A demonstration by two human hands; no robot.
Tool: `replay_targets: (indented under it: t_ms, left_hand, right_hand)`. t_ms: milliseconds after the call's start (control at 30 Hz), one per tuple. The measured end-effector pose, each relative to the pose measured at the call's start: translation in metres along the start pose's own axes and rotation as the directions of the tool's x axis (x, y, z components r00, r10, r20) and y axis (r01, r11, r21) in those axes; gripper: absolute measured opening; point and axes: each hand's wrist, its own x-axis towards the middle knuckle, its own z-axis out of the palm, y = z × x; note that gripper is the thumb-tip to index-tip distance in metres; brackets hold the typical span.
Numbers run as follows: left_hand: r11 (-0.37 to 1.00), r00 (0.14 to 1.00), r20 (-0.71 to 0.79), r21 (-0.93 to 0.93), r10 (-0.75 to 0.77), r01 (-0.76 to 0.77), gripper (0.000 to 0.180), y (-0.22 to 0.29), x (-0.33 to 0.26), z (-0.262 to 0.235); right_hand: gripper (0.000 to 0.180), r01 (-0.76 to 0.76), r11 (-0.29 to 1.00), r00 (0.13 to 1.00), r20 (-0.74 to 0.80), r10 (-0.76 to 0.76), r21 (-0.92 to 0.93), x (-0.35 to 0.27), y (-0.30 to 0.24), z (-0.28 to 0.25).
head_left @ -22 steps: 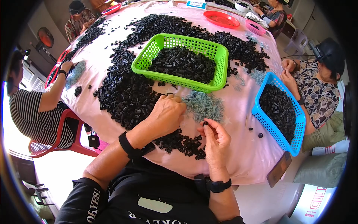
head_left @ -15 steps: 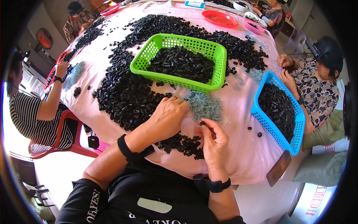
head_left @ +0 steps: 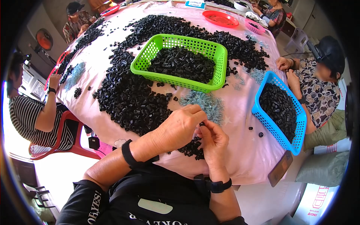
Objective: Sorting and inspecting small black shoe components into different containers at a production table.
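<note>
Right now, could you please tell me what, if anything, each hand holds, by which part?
The right hand pinches a small, rounded black piece, gripped part too small to tell; whether the left hand holds anything is hidden.

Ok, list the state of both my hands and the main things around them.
Left hand: fingers bent, grip hidden
Right hand: pinching a small black piece
Green basket: upright, holding black pieces
Blue basket: upright, also holding black pieces
Black pile: spread loose on the cloth
Clear pieces: heaped loose
Phone: lying at the cloth's edge
</note>
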Motion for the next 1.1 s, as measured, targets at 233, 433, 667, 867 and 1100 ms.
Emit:
replay_targets:
  t_ms: [233,433,667,867,1100]
  left_hand:
    - [0.998,0.998,-0.026,0.031,0.064,-0.064,0.027,0.005,0.000,0.008]
    - [0.987,0.986,-0.084,0.085,0.145,-0.138,0.040,0.012,-0.005,0.016]
    - [0.995,0.994,-0.081,0.071,0.069,-0.063,0.038,0.004,-0.001,0.002]
    - [0.876,0.980,-0.136,0.443,-0.145,0.191,0.011,-0.061,0.006,-0.026]
    - [0.791,0.973,-0.060,0.572,-0.225,0.218,0.015,-0.080,0.005,-0.022]
  right_hand:
    - [0.012,0.048,0.999,0.998,-0.029,-0.049,-0.013,0.001,0.003,-0.001]
    - [0.013,0.019,0.999,0.999,-0.043,-0.018,0.037,0.000,0.002,-0.004]
    - [0.013,-0.011,0.999,0.997,-0.071,0.014,0.042,0.001,0.002,-0.004]
    - [0.014,-0.017,0.999,0.998,-0.054,0.019,0.047,0.002,-0.003,-0.002]
    - [0.014,-0.014,1.000,1.000,-0.028,0.014,0.020,0.002,-0.006,-0.003]
